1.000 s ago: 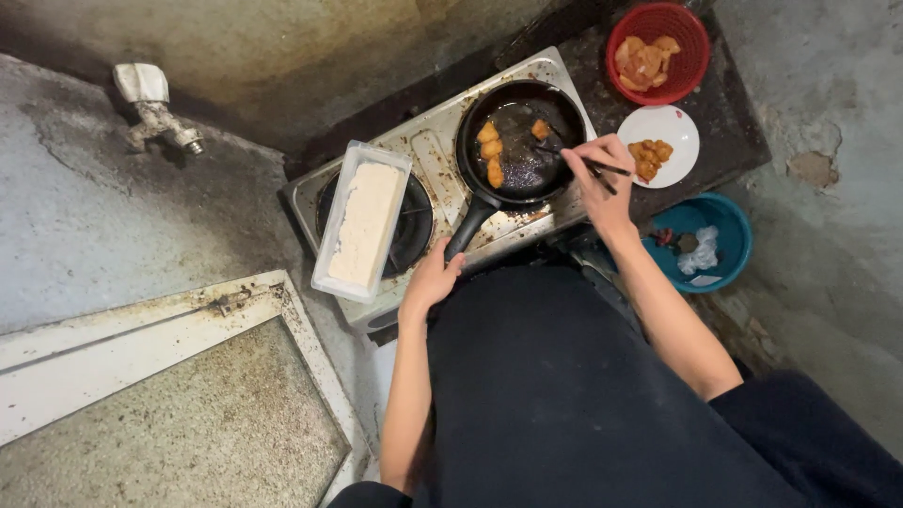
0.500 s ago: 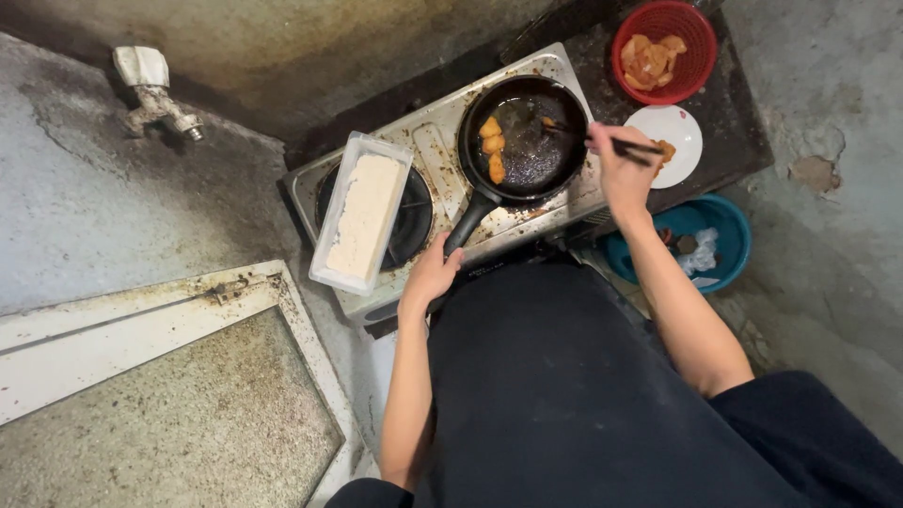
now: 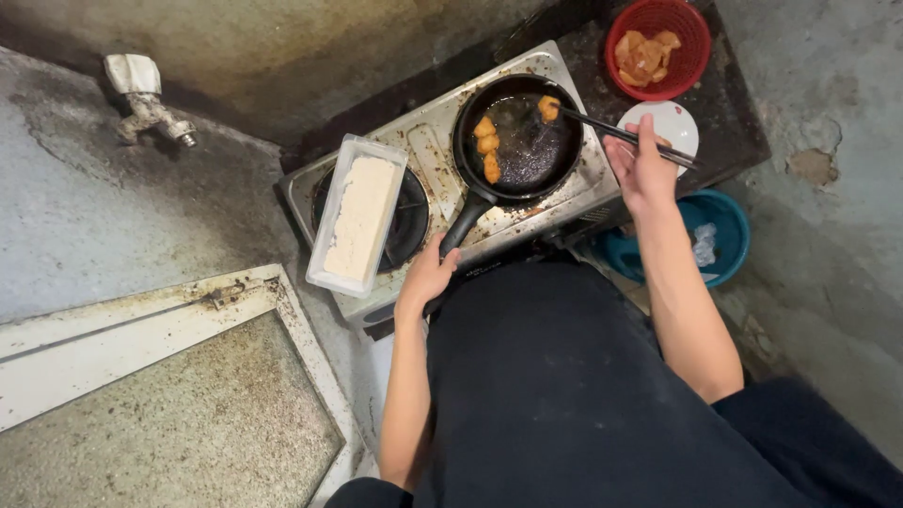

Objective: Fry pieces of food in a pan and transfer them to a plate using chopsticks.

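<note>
At the stove's front edge, left hand (image 3: 428, 276) gripping the handle of the black frying pan (image 3: 519, 139), fingers clamped around it. Over the pan's far rim, right hand (image 3: 642, 167) pinching dark chopsticks (image 3: 616, 132), tips closing on a fried piece (image 3: 548, 107). Crowding close: white tray of flour (image 3: 357, 216) on the left burner, white plate (image 3: 670, 122), red basket (image 3: 663, 47), blue bucket (image 3: 724, 221) below, leaving little open room.

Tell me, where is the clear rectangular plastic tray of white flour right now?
The clear rectangular plastic tray of white flour sits on the left burner of the steel stove, beside the black frying pan and just beyond the left hand.
</note>
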